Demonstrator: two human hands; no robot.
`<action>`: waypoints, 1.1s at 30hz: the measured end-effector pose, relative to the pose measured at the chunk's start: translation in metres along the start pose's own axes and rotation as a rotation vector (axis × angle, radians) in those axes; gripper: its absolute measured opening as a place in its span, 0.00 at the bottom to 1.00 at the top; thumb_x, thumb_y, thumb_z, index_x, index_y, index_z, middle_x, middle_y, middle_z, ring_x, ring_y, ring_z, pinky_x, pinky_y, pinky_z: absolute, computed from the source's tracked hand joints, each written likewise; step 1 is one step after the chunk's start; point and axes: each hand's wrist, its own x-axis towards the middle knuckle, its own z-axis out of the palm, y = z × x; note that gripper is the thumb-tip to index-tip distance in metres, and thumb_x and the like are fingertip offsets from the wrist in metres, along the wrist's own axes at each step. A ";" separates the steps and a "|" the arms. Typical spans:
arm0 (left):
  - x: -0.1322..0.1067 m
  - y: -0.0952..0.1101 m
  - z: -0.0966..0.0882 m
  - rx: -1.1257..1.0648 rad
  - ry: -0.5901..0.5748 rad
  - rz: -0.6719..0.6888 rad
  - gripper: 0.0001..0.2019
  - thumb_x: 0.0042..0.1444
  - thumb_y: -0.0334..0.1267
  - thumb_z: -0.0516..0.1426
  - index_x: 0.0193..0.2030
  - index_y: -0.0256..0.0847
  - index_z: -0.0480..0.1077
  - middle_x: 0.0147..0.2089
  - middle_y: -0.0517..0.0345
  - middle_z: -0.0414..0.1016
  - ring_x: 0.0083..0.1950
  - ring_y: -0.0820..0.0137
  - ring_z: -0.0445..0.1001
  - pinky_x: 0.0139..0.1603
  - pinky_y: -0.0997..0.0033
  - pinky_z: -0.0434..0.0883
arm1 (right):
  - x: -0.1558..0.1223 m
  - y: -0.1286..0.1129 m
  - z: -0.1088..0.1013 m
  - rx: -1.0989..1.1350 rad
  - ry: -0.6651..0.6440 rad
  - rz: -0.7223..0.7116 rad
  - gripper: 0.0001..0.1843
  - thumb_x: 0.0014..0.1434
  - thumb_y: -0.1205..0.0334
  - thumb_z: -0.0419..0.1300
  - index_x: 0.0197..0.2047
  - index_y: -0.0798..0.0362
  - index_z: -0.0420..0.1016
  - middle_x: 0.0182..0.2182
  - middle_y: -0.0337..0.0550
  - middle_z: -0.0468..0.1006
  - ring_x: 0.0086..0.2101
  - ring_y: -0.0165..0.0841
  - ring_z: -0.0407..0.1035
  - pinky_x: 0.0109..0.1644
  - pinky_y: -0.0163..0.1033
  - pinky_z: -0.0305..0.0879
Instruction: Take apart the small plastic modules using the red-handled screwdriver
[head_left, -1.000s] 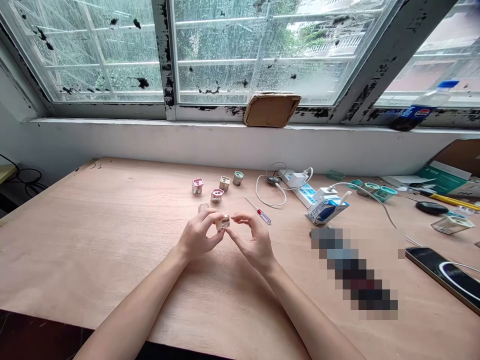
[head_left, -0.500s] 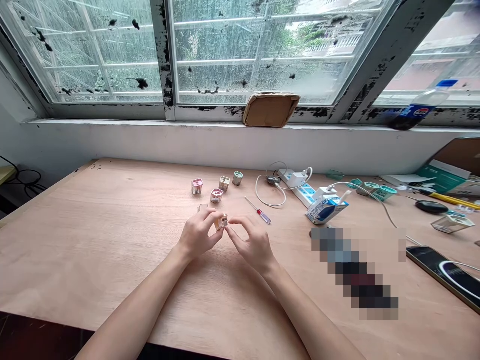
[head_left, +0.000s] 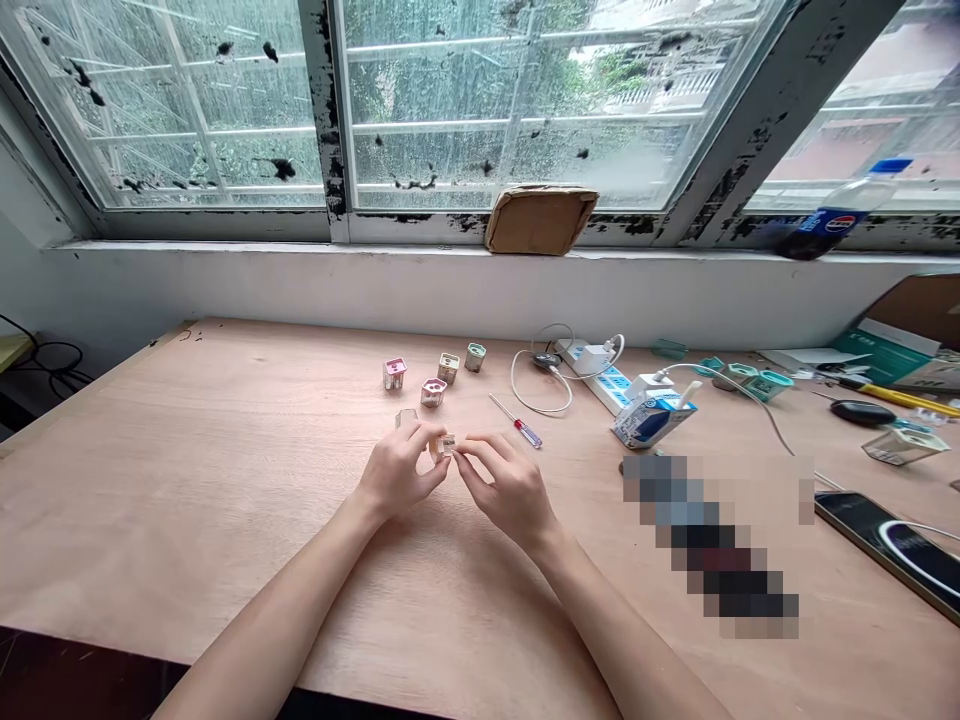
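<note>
My left hand (head_left: 397, 468) grips a small clear-sided block with a tan rim (head_left: 442, 447) between thumb and fingers, a little above the table. Close against its right side, my right hand (head_left: 506, 488) has thumb and forefinger pinched together; whatever is between those fingertips is too small to make out. Behind my left hand stands another pale clear piece (head_left: 406, 416), partly covered. Farther back are small blocks with coloured tops: a pink one (head_left: 394, 374), a second pink one (head_left: 433, 392), a beige one (head_left: 448, 368) and a green one (head_left: 475, 357).
A screwdriver (head_left: 517, 422) lies right of the blocks. Beyond it are a power strip (head_left: 616, 384) with cables and a drink carton (head_left: 651, 418). Farther right lie a phone (head_left: 885, 550), a mouse (head_left: 862, 413) and green-rimmed pieces (head_left: 769, 384). A bottle (head_left: 832, 225) leans by the window.
The block in my left hand now shows a different, clearer face. My right fingertips have drawn closer together beside it. The other things stay in place.
</note>
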 end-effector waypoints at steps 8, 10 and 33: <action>-0.002 -0.003 -0.001 -0.254 -0.081 -0.061 0.16 0.62 0.35 0.59 0.56 0.42 0.68 0.49 0.51 0.79 0.44 0.66 0.78 0.48 0.62 0.77 | 0.004 0.004 -0.010 0.332 0.075 0.145 0.06 0.64 0.66 0.61 0.38 0.46 0.78 0.32 0.42 0.78 0.33 0.36 0.74 0.36 0.42 0.72; -0.002 -0.002 -0.001 -0.319 -0.079 -0.075 0.16 0.62 0.35 0.59 0.56 0.42 0.68 0.49 0.50 0.79 0.45 0.65 0.79 0.49 0.61 0.78 | 0.003 0.002 -0.009 0.366 0.076 0.157 0.06 0.64 0.65 0.62 0.37 0.46 0.80 0.32 0.42 0.78 0.33 0.36 0.74 0.36 0.42 0.73; 0.001 0.000 -0.011 -0.628 -0.137 -0.303 0.13 0.57 0.38 0.62 0.48 0.40 0.72 0.37 0.56 0.76 0.36 0.71 0.75 0.38 0.72 0.73 | 0.001 0.010 -0.016 0.023 -0.092 -0.123 0.12 0.67 0.68 0.57 0.43 0.43 0.81 0.34 0.42 0.80 0.32 0.33 0.72 0.37 0.40 0.65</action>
